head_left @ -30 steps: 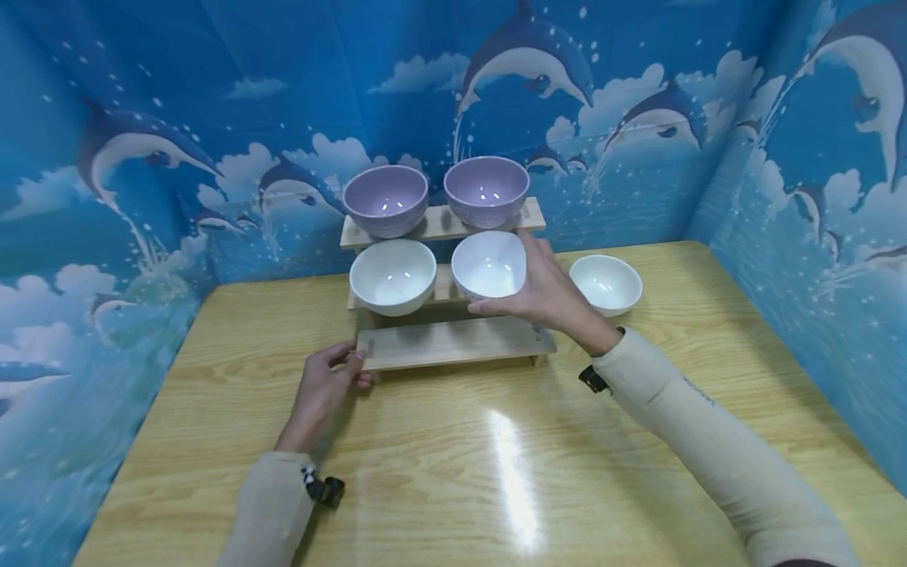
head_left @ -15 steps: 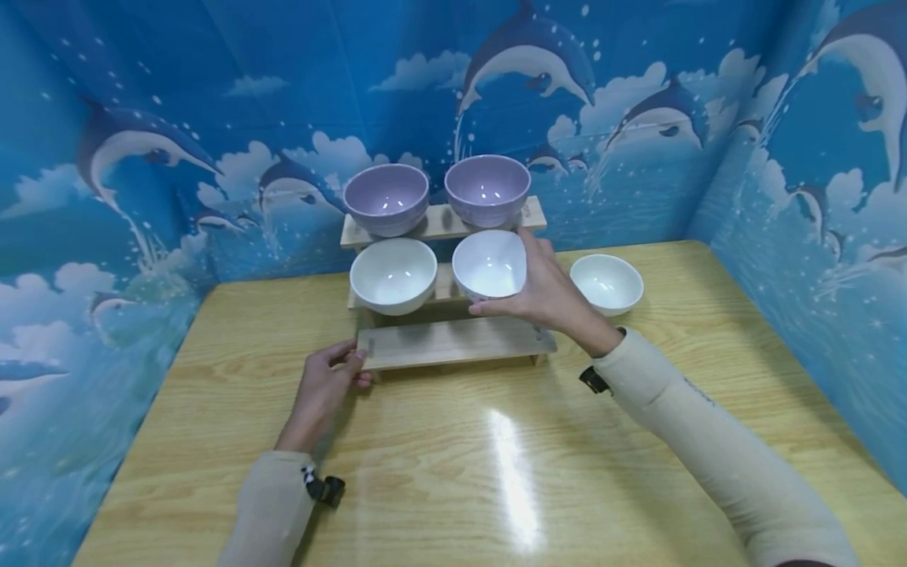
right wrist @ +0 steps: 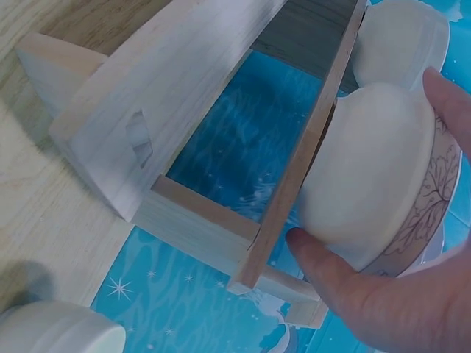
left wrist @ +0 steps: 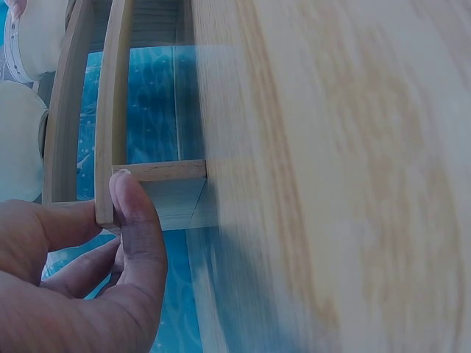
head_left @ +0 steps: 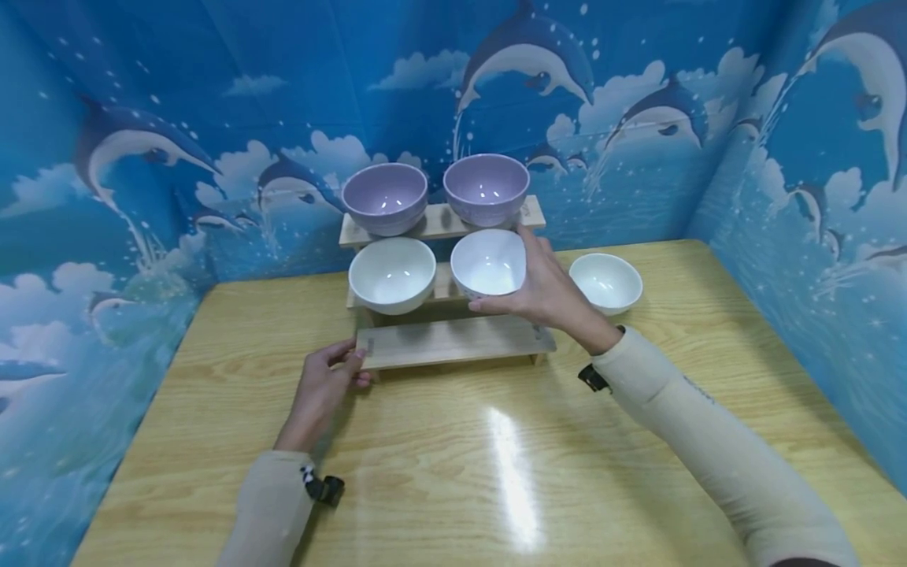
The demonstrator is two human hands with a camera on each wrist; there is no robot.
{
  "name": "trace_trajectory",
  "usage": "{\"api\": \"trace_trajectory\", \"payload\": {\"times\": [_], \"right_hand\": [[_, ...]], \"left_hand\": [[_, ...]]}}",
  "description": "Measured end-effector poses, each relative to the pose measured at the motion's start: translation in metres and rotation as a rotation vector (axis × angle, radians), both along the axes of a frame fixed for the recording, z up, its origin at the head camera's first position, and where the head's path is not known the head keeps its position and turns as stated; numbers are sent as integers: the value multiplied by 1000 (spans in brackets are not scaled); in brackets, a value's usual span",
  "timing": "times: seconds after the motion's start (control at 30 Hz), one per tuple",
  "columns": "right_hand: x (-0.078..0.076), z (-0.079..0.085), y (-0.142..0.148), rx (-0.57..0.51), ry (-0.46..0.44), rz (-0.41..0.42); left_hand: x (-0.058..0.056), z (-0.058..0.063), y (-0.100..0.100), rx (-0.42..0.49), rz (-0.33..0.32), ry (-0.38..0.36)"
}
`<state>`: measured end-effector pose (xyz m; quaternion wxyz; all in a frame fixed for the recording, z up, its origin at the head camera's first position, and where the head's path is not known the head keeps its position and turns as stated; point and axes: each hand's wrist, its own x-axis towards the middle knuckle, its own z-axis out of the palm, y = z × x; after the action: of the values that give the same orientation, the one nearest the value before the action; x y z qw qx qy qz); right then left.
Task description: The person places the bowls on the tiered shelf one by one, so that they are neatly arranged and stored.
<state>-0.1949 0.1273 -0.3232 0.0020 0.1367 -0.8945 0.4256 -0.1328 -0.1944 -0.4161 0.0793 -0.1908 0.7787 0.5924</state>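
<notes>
My right hand (head_left: 538, 287) grips a white bowl (head_left: 487, 264) by its right side, thumb low and fingers at the back rim. In the right wrist view this bowl (right wrist: 368, 169) shows a floral band and sits at the middle tier of the wooden stand (right wrist: 169, 95). My left hand (head_left: 329, 386) pinches the left end of the stand's bottom shelf (head_left: 453, 343); the left wrist view shows thumb and fingers (left wrist: 140, 220) around the board's end. Another white bowl (head_left: 393, 276) sits to the left on the middle tier. Two purple bowls (head_left: 386, 198) stand on the top tier.
A smaller white bowl (head_left: 605, 283) stands on the wood-grain table (head_left: 439, 472) right of the stand, close to my right forearm. A blue dolphin-print cloth (head_left: 298, 94) hangs behind and along both sides.
</notes>
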Motion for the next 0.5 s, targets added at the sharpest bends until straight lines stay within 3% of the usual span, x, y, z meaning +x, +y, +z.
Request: {"api": "trace_trajectory", "payload": {"times": [0.5], "right_hand": [[-1, -1, -1, -5, 4, 2]], "left_hand": [[0, 0, 0, -4, 2, -8]]}}
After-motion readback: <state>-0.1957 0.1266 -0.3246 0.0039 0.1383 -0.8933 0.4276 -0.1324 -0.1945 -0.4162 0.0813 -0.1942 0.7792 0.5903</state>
